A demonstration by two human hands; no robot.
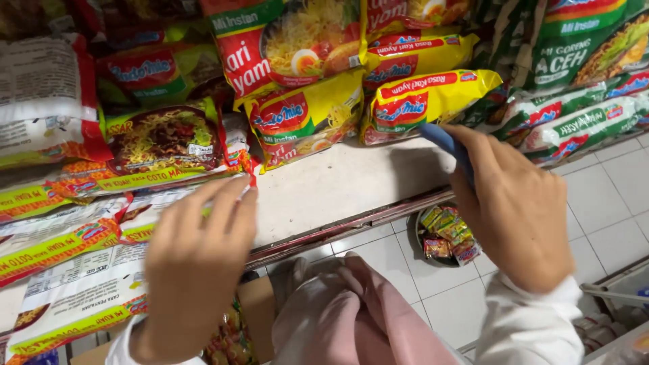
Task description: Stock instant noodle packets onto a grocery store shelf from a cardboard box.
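Observation:
My left hand (196, 260) reaches over the edge of a white shelf (338, 186), fingers together, its tips touching flat instant noodle packets (81, 236) stacked at the left. My right hand (517, 206) is closed on a blue cloth (443, 142), pressing it on the shelf just below a yellow noodle packet (422, 101). More yellow and red noodle packets (301, 115) lie across the back of the shelf.
Green and white noodle packets (574, 122) fill the right end of the shelf. Below, a white tiled floor (608, 196) holds a small round dish of wrapped snacks (446, 236). A pink garment (358, 318) covers my lap. A cardboard box (253, 311) sits beneath the shelf.

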